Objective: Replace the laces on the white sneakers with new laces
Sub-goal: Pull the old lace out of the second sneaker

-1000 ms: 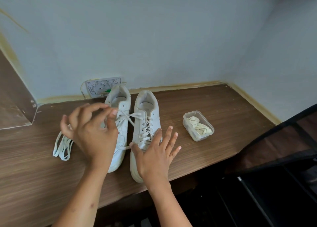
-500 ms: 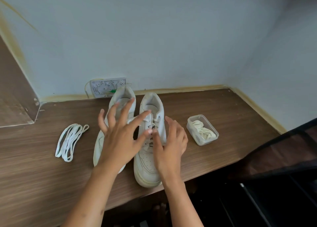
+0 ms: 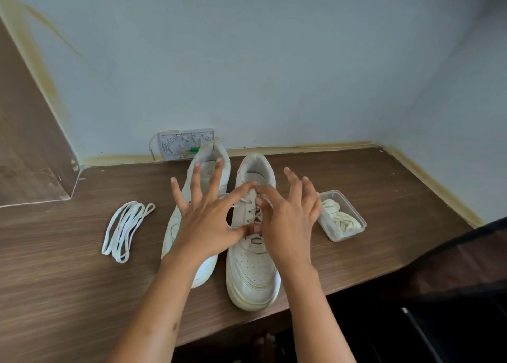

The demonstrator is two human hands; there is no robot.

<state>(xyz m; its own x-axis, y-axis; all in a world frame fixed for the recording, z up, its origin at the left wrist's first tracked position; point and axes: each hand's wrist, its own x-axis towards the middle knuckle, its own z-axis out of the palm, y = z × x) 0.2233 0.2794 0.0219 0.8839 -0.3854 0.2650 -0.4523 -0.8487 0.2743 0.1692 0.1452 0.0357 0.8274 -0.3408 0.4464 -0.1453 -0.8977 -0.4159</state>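
Two white sneakers stand side by side on the wooden table, toes towards me. My left hand (image 3: 205,220) hovers over the left sneaker (image 3: 211,157) with fingers spread. Its index fingertip and thumb reach across to the laces of the right sneaker (image 3: 252,269). My right hand (image 3: 288,220) is over that shoe's right side, fingers spread and lightly bent, index tip and thumb touching the same laces (image 3: 253,217). The two index tips meet near the tongue. No clear pinch shows. A bundle of loose white laces (image 3: 124,229) lies left of the shoes.
A clear plastic tub (image 3: 354,234) holding off-white laces sits right of the shoes. A grey wall box (image 3: 178,146) with wires is behind the left sneaker. A wooden side panel (image 3: 27,154) stands at the left, the table's front edge (image 3: 343,288) runs just below the toes.
Both hands moved forward from the toe area onto the right sneaker's laces. The left hand left the left sneaker's lace and opened out; the right index and thumb came down onto the lacing.
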